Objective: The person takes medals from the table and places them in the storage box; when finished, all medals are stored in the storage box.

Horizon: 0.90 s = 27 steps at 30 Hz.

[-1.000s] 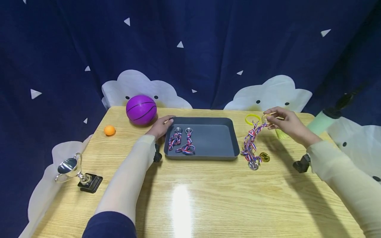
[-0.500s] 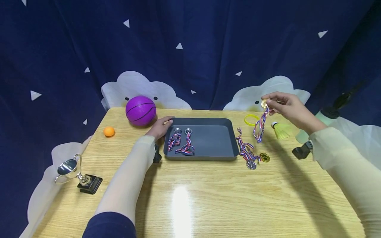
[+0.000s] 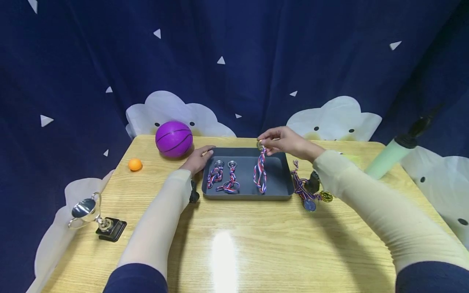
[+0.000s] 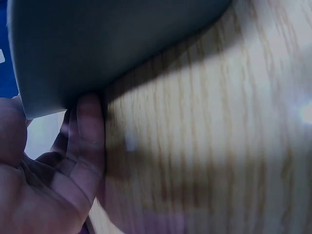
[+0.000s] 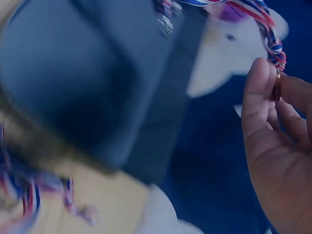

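My right hand [image 3: 287,142] pinches a gold medal [image 3: 260,145] between thumb and fingers over the right half of the dark grey tray [image 3: 249,197]. Its red, white and blue ribbon [image 3: 260,171] hangs down toward the tray floor. In the right wrist view the medal [image 5: 278,90] shows edge-on between the fingertips. My left hand [image 3: 196,160] grips the tray's left edge; in the left wrist view its fingers [image 4: 90,122] lie against the tray wall. Inside the tray's left half lie a silver medal [image 3: 219,164] and another silver medal [image 3: 232,164], each with its ribbon.
Right of the tray lie a silver medal [image 3: 309,204] and a gold medal [image 3: 326,196] with tangled ribbons, partly behind my wrist camera. A pale green bottle [image 3: 390,158] stands farther right. On the left are a purple basketball [image 3: 174,139], an orange ball [image 3: 134,164] and a trophy [image 3: 106,226].
My right hand lifts the gold medal away from the other medals, then carries it left over the tray. The left hand stays at the tray's edge.
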### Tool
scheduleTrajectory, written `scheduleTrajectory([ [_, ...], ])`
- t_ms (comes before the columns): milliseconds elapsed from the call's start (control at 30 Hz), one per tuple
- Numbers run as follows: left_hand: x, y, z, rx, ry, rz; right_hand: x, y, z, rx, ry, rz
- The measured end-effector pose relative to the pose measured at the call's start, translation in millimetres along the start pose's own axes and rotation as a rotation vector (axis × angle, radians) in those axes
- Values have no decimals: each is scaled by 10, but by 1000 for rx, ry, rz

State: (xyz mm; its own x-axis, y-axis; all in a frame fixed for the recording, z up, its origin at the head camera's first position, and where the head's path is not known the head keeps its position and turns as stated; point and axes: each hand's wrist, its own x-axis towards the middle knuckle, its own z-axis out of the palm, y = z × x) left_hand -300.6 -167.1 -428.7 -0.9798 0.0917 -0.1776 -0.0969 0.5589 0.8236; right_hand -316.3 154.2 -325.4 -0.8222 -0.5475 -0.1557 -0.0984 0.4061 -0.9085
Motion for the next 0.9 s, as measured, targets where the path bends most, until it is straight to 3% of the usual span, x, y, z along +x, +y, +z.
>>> scheduleTrajectory([
  [200, 7, -5, 4, 22, 4, 4, 365, 101, 430, -95, -96, 72],
  [333, 12, -6, 4, 6, 1, -6, 509, 198, 584, -174, -85, 123],
  [500, 15, 0, 9, 9, -4, -18, 581, 288, 717, -264, -7, 209],
  [667, 22, 4, -1, 17, 1, -9, 623, 300, 799, -348, 44, 225],
  [900, -3, 9, -16, 25, -6, -9, 632, 250, 845, -646, 37, 207],
])
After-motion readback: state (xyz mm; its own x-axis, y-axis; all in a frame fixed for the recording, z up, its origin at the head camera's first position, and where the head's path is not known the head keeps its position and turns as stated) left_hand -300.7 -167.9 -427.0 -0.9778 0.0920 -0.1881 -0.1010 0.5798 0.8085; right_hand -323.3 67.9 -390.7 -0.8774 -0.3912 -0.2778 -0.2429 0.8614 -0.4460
